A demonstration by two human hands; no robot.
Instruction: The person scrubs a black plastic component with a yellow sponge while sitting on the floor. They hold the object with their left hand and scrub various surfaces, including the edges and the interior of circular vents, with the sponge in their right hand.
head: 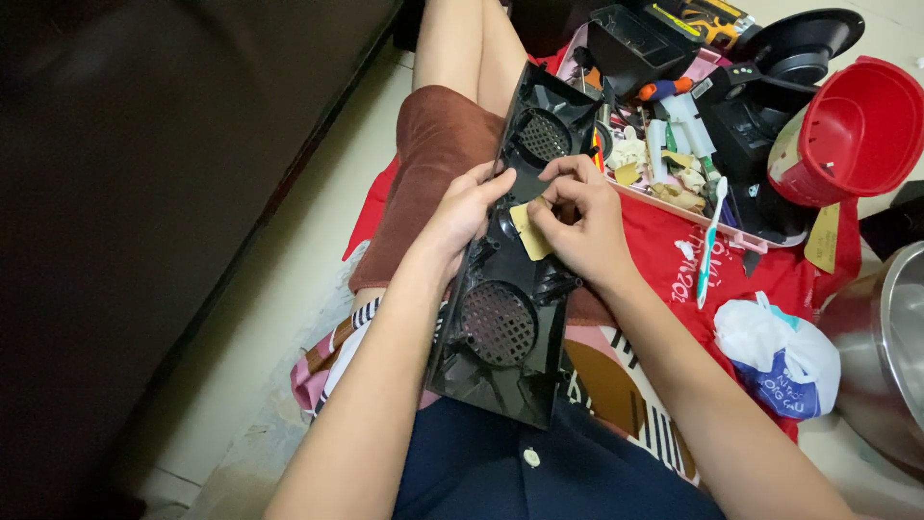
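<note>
The black plastic panel [515, 279] lies lengthwise across the person's lap, running from near the waist away toward the knees, tilted up a little on its left edge. It is a long moulded shell with two round mesh grilles, one at the near end [498, 323] and one at the far end [545, 137], and ribs and recesses between them. It looks light and stiff, a thin hard moulding that would probably flex or crack if twisted, with glossy faces that could slip. The long side rims and the ribbed middle seem the safest places to take hold; the mesh rounds look too weak to press on.

The left hand [462, 214] is wrapped over the panel's left rim at the middle, fingers curled onto the inner face, steadying it. The right hand [577, 221] rests on the centre, its fingertips pinched at a small yellowish pad [530, 233] that lies on the plastic; the piece seems soft and thin.

Beneath the panel are a brown cloth [433, 173] and a patterned fabric over the legs. To the right, a red cloth [770, 270] covers the floor, with a toothbrush [713, 236], a knotted white and blue bag [782, 356], a pink tray [674, 197] of scraps and tools, a red pot [852, 130] far right and a steel bowl [890, 347] at the edge.
</note>
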